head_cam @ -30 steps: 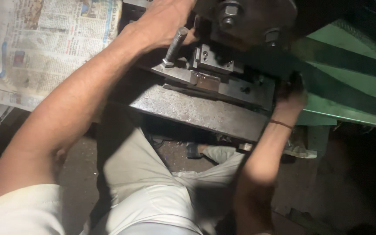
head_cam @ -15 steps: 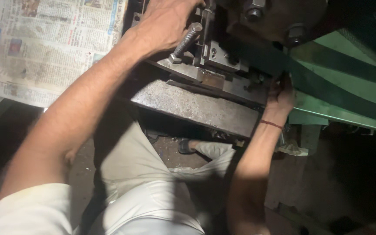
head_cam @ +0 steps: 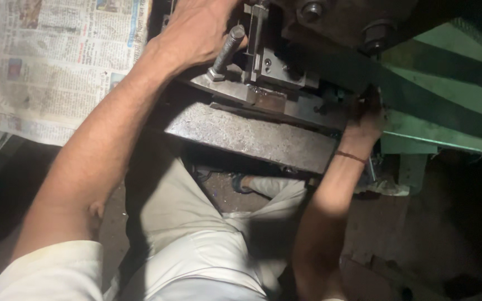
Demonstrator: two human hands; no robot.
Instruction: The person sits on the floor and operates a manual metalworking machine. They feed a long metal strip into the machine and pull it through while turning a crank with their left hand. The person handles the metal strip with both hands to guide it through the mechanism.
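Shifted since the earlier frame: view carried right and downward, so the left hand (head_cam: 196,30) now sits nearer the top edge and more of the green machine frame (head_cam: 447,120) shows; both hands at the same stations as before. Left hand curled over the upper left of the die block (head_cam: 274,69), fingers bent and closed around something at the block, the gripped part hidden beneath the palm, thumb side just beside the tilted threaded bolt (head_cam: 225,53); contact with the bolt not confirmed. Right hand (head_cam: 366,120) reached up to the right end of the block, against the green frame, fingers lost in shadow; degree of opening cannot be told, nor what is held, if anything; thin thread band visible on that wrist. Bolt leaning, square head down on the clamp plate (head_cam: 235,92), shank free and pointing up toward the left hand, apparently not yet tightened. Small bright metal piece (head_cam: 269,103) seated at the front edge of the tooling, directly below the block. Judged as mid-setup: tooling mounted on the heavy steel bed plate (head_cam: 252,136), clamping and final adjustment likely outstanding. Beyond the bed: two large hex bolts (head_cam: 311,11) on the dark head above, newspaper sheet (head_cam: 57,61) spread at left, pale trousers (head_cam: 196,239) below
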